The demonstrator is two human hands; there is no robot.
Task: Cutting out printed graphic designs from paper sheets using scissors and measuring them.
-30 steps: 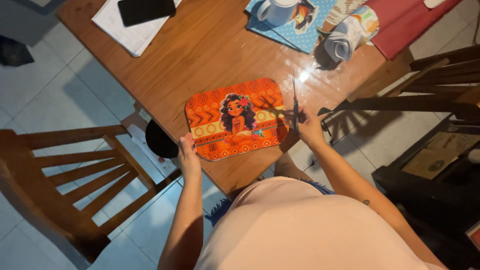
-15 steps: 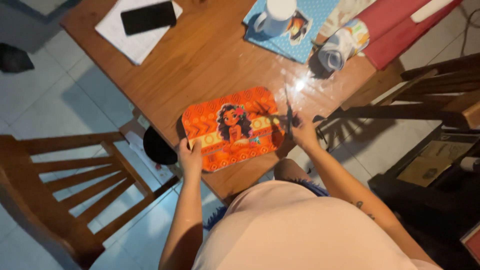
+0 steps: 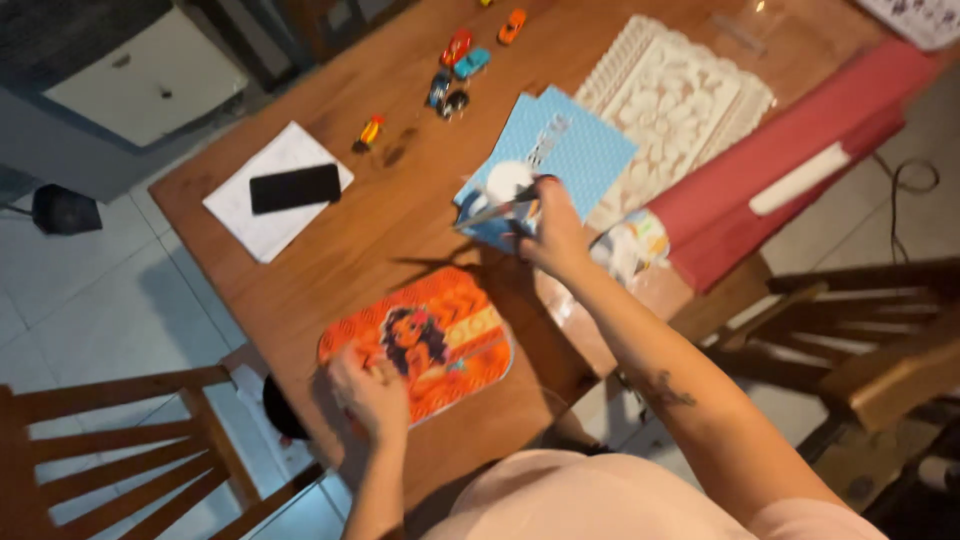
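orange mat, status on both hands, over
Left hand pressing orange mat at table edge. Right hand holding scissors above blue sheet. Nothing between them.

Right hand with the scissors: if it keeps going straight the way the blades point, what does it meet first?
The right hand aims the scissors left across the table. The bare wood looks free at first; the phone on white paper lies roughly in line, though height is unclear.
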